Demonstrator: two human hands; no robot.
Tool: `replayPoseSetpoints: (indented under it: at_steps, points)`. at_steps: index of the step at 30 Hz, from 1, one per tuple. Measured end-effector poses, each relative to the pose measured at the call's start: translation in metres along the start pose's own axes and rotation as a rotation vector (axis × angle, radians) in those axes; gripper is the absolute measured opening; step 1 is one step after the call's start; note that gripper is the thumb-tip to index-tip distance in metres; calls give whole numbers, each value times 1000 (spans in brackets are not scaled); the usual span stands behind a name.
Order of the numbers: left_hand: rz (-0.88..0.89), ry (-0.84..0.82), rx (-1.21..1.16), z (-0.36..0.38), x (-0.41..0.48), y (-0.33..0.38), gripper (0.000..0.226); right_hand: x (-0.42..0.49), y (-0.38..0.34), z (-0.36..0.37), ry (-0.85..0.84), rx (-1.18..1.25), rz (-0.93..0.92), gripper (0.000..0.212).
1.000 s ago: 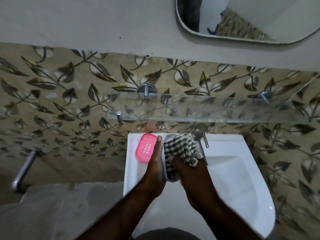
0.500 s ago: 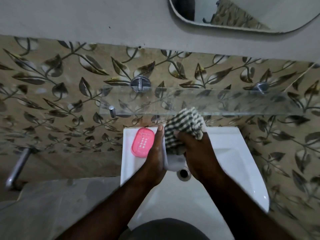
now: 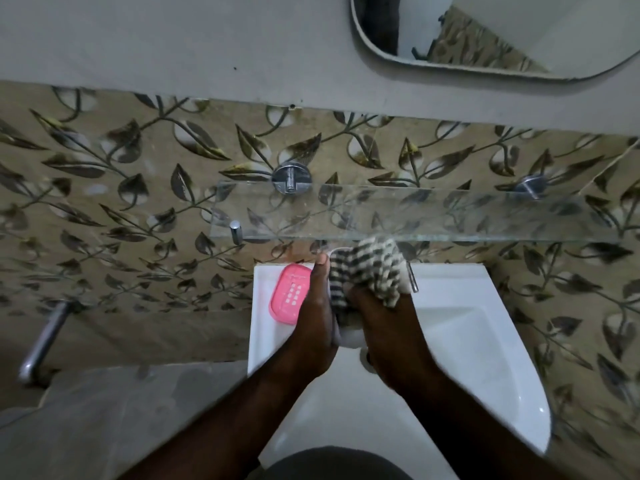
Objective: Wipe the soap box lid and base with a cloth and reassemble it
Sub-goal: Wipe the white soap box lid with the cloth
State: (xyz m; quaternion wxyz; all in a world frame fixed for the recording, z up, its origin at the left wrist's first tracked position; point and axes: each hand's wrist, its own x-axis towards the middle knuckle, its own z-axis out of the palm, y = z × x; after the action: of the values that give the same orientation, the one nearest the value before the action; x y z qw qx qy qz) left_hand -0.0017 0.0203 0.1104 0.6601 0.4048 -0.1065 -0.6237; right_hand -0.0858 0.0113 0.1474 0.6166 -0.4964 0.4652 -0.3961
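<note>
The dark-and-white checked cloth (image 3: 367,268) is found shifted toward the wall, gripped by the right hand (image 3: 384,327) against the white plastic soap box part (image 3: 350,336), which is clamped by the left hand (image 3: 317,313). The pink perforated plastic part (image 3: 290,294) is left on the white basin rim (image 3: 263,327). Reassembly is judged outstanding.

Soap box half (image 3: 290,293) lies on the sink (image 3: 450,279) rim, rear left corner. Just right of it, over the basin, the left hand (image 3: 317,317) holds the second half (image 3: 350,336). The right hand (image 3: 391,334) presses the cloth (image 3: 367,268) into that half. Glass shelf (image 3: 415,213) on the wall behind, mirror (image 3: 502,32) above.
</note>
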Motion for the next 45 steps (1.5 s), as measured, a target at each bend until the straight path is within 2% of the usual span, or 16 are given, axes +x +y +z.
replayPoseSetpoints:
  at_steps: [2,4,5,10,12,17,21,24,27,29,32,35,37,38,41,45]
  points:
    - [-28,36,27,-10,7,7,61,-13,7,-3,-85,-96,29,28]
    - [-78,68,31,-19,11,8,75,-14,7,-8,-155,-97,94,28]
    - [-89,73,33,-19,9,7,74,-10,5,-9,-165,-95,105,28]
    - [8,16,-38,-2,-6,-6,50,12,-2,4,7,148,95,22]
    - [45,35,-8,-5,-3,-3,47,4,3,6,7,143,85,22]
    - [-36,31,61,-12,11,16,72,-10,3,-4,-143,-16,67,30]
    - [19,-15,57,2,10,6,53,20,-11,-1,9,101,27,25]
    - [27,56,69,7,10,2,51,17,-4,1,61,157,8,25]
    - [-18,138,138,-1,15,8,72,-9,11,-8,-42,81,37,26]
    - [-14,172,142,-1,9,10,74,-10,14,-15,-114,67,66,29]
    - [-25,168,143,1,3,-4,82,7,6,-17,-81,200,67,29]
    - [85,139,145,2,2,-13,65,14,3,-12,-82,339,48,27]
    - [106,128,135,0,2,-10,47,9,13,-13,-100,284,30,26]
    - [106,124,128,-3,3,-8,48,5,20,-14,-120,231,28,26]
    - [79,124,75,-10,6,-1,55,-5,28,-27,-300,144,91,38]
    - [67,125,119,-11,1,0,58,-3,6,-45,-544,556,294,78]
